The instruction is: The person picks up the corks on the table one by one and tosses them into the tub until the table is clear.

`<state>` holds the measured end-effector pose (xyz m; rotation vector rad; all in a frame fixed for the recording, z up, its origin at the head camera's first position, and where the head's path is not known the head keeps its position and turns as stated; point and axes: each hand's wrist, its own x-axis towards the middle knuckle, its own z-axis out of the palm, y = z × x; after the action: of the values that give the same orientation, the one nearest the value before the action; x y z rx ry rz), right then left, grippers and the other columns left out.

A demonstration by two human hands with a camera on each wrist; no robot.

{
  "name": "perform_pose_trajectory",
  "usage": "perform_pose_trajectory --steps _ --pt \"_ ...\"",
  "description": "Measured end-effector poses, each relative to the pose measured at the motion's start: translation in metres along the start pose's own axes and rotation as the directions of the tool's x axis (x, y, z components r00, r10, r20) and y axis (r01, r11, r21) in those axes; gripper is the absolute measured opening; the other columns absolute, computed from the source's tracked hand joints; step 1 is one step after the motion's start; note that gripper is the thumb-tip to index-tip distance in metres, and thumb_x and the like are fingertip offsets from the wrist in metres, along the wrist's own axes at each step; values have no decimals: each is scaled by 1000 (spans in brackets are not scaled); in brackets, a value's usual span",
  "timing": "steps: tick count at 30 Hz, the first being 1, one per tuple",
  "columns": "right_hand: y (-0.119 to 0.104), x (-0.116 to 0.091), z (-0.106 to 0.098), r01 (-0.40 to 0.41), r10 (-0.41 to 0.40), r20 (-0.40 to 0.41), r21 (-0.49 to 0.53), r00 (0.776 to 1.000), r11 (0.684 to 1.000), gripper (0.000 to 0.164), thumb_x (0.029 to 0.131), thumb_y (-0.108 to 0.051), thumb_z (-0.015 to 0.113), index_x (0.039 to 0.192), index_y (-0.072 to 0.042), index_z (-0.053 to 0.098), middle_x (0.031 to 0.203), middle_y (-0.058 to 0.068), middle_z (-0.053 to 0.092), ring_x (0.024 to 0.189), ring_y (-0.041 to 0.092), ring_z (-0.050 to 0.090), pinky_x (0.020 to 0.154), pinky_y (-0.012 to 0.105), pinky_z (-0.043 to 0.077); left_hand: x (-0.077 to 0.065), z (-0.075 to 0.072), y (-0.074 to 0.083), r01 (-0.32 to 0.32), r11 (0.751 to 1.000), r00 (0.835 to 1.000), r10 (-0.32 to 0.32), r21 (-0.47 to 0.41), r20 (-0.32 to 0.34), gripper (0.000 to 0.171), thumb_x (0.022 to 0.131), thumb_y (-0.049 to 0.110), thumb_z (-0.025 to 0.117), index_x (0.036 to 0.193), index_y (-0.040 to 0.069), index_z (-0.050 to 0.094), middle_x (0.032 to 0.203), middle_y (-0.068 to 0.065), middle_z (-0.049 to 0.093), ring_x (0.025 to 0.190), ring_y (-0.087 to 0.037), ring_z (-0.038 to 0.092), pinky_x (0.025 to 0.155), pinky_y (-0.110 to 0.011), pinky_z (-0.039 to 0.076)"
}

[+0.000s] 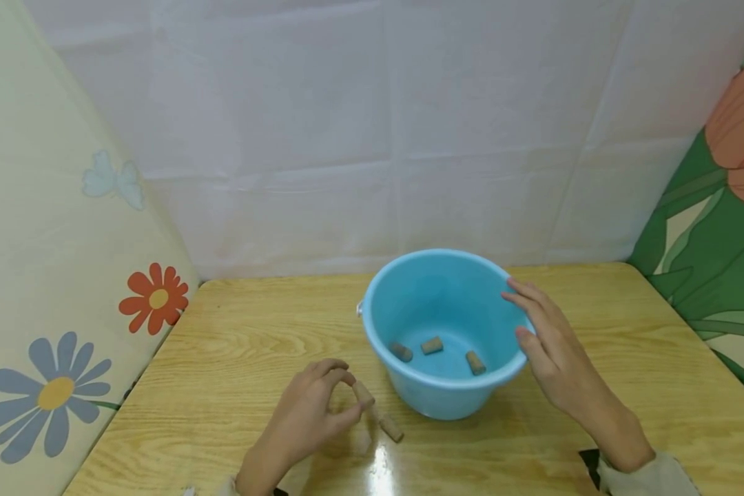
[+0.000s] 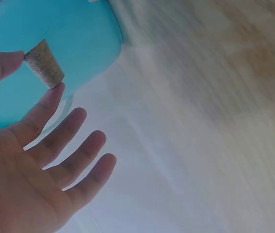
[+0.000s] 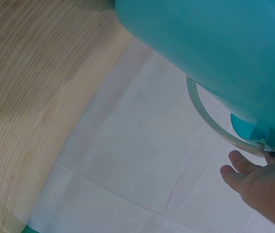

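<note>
My left hand (image 1: 310, 410) pinches a small tapered cork stopper (image 2: 45, 64) between thumb and index fingertip, left of the light blue bucket (image 1: 437, 393). In the left wrist view the other fingers are spread, apart from the stopper. A second cork stopper (image 1: 391, 428) lies on the table just below the held one. Inside the bucket are three more: one stopper (image 1: 400, 352) at the left, another stopper (image 1: 432, 345) near the middle and a third stopper (image 1: 474, 362) at the right. My right hand (image 1: 558, 358) holds the bucket's right rim, thumb and fingertips over its edge.
The bucket stands on a wood-grain table (image 1: 254, 324). Its pale handle (image 3: 210, 119) hangs on the outside in the right wrist view. A white sheet (image 1: 297, 138) covers the back, with flower-printed panels (image 1: 56, 262) at both sides.
</note>
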<state>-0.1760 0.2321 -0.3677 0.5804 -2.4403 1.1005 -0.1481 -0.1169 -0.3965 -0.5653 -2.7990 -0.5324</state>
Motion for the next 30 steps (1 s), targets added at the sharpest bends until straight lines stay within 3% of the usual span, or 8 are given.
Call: perform_pose_trajectory --steps 9,18,30 --pt "0 0 0 -3 3 0 -2 1000 1000 45 99 -5 42 144 -4 47 160 9 31 144 41 29 100 71 35 6 -9 -3 -70 998 985 70 2 -156 30 77 39 83 93 16 73 113 -4 71 109 -25 66 90 -43 57" --pt "0 0 0 0 0 -3 -4 1000 1000 44 100 -6 42 144 -4 47 160 10 32 143 42 30 100 71 36 17 -24 -8 -139 990 952 134 -1 -276 31 78 34 83 97 12 72 113 -9 71 107 -28 67 88 -44 58" --pt "0 0 -1 -4 4 1 -2 1000 1000 45 99 -5 42 144 -4 47 160 9 31 144 41 30 100 71 36 26 -37 -5 -134 989 921 102 -59 -375 32 79 28 83 102 8 72 116 -11 69 111 -28 63 88 -45 58"
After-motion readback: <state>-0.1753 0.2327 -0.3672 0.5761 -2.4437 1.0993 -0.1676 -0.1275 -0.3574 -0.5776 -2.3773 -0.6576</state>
